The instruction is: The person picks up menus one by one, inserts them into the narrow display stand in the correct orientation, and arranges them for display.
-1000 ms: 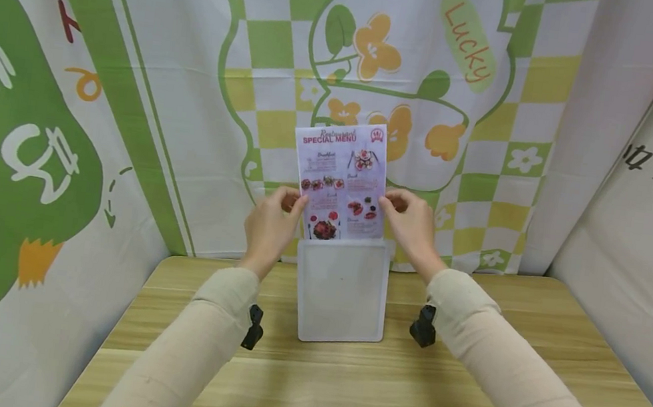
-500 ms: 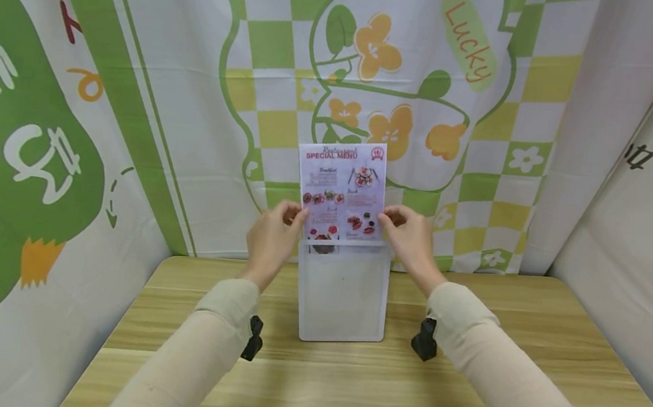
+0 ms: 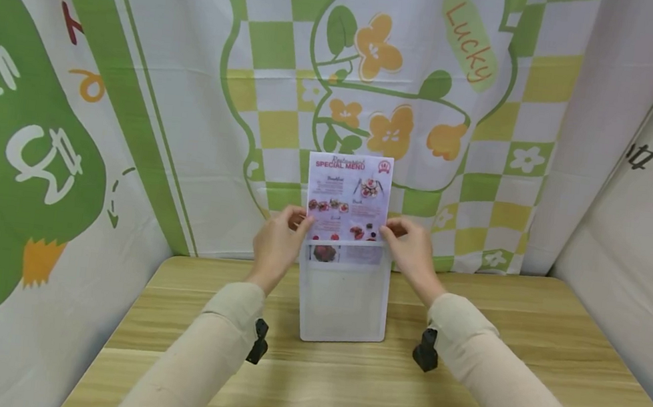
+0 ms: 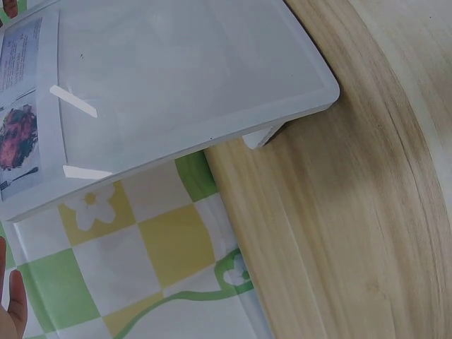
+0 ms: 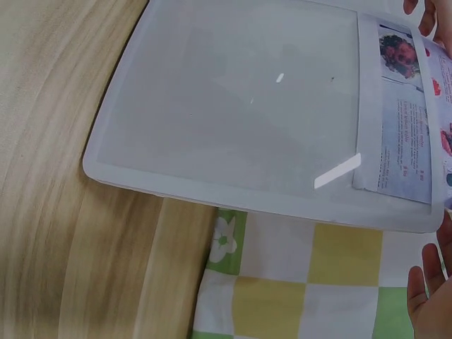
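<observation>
A printed menu sheet (image 3: 346,199), headed "Special Menu", stands upright at the middle of the head view. Its lower strip sits inside a white-framed clear display stand (image 3: 341,306), showing through the front panel. My left hand (image 3: 278,245) pinches the sheet's left edge just above the stand's top. On the opposite edge, my right hand (image 3: 411,253) pinches it at about the same height. Both wrist views show the sheet's bottom end behind the clear panel of the stand (image 4: 191,70), with the rest of the panel see-through down to its rounded corners.
The stand rests near the back of a wooden table (image 3: 341,393). Close behind hangs a green and yellow checked cloth (image 3: 284,44). Printed cloths flank the table on the left (image 3: 20,128) and right (image 3: 641,199). A foot (image 4: 261,135) props the stand from behind.
Both hands have moved down with the menu sheet, and its bottom has slid into the display stand behind the clear panel. The sheet has also straightened from a slight tilt.
</observation>
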`<state>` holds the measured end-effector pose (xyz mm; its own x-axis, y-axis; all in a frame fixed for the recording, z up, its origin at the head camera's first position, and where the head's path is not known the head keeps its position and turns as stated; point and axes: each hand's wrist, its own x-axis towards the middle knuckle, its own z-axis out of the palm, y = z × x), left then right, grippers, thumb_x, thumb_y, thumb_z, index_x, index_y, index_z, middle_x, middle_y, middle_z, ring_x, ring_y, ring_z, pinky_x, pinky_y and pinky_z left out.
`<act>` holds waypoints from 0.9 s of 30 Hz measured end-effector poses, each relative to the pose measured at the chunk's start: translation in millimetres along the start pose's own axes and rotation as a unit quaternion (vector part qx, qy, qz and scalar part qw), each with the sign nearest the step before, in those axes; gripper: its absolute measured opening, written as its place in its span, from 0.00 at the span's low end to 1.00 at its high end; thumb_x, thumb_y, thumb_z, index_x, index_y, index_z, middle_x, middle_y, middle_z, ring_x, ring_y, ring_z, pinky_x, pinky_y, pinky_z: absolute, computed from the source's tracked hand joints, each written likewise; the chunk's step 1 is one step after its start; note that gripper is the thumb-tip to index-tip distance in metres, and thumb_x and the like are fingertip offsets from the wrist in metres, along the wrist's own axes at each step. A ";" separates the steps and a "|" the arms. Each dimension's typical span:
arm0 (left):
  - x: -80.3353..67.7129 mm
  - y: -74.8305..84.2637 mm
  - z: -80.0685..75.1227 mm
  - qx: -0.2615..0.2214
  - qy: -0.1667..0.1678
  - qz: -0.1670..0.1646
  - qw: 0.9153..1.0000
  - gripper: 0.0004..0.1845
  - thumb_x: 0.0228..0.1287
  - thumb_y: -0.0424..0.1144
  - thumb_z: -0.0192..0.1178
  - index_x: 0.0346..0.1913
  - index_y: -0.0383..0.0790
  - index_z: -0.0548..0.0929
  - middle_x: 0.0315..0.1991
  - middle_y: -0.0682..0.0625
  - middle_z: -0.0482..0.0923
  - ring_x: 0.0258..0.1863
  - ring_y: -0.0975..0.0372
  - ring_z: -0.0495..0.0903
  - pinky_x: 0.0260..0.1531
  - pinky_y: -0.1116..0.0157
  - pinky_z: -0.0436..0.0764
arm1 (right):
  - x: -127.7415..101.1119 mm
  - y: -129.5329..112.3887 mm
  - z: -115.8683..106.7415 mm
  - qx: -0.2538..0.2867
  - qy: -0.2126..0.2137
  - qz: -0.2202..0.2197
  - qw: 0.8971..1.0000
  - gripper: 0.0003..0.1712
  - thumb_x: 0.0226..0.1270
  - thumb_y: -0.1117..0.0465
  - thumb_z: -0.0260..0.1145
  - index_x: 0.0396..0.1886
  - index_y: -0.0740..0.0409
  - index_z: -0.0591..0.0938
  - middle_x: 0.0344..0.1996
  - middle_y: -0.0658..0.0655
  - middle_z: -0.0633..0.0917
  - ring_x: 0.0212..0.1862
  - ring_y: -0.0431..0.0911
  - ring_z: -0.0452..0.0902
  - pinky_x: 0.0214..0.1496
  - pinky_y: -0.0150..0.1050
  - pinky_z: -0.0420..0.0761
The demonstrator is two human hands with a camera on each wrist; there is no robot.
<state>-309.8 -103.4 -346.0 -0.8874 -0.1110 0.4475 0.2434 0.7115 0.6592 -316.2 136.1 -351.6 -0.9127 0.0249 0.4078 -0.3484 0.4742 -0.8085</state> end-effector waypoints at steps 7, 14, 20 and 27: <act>-0.4 0.6 1.0 -0.003 0.004 -0.016 1.000 0.18 0.70 0.53 0.60 0.52 0.43 0.83 0.40 0.50 0.86 0.37 0.56 0.82 0.36 0.57 0.75 | -4.9 2.4 0.0 -0.002 -0.009 0.003 1.000 0.12 0.69 0.62 0.66 0.46 0.67 0.84 0.40 0.62 0.85 0.45 0.53 0.78 0.47 0.45 0.78; -2.0 -1.9 -0.2 -0.015 0.002 -0.018 1.000 0.16 0.71 0.51 0.60 0.49 0.42 0.83 0.38 0.48 0.85 0.36 0.55 0.81 0.36 0.57 0.74 | -5.5 3.7 1.7 -0.006 -0.010 -0.003 1.000 0.12 0.69 0.62 0.67 0.46 0.67 0.84 0.40 0.63 0.85 0.46 0.54 0.77 0.49 0.47 0.77; -5.8 -5.5 0.5 -0.027 -0.008 -0.018 0.999 0.15 0.70 0.51 0.60 0.46 0.43 0.83 0.38 0.49 0.84 0.36 0.56 0.80 0.35 0.58 0.74 | -1.2 -0.6 1.0 0.006 -0.016 0.001 1.000 0.14 0.69 0.60 0.67 0.48 0.67 0.83 0.41 0.63 0.84 0.47 0.54 0.77 0.49 0.45 0.76; -11.4 -8.6 1.8 -0.036 -0.018 -0.009 0.999 0.14 0.70 0.50 0.61 0.46 0.43 0.83 0.39 0.49 0.84 0.39 0.57 0.80 0.38 0.57 0.73 | 7.4 -13.9 -2.0 0.024 -0.006 -0.002 1.000 0.14 0.71 0.61 0.65 0.49 0.67 0.81 0.43 0.63 0.84 0.46 0.53 0.77 0.51 0.44 0.76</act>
<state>-302.4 -106.9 -357.9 -0.9049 -0.0979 0.4142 0.2537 0.6573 0.7097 -317.7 131.5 -336.5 -0.9139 0.0129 0.4057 -0.3609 0.4316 -0.8267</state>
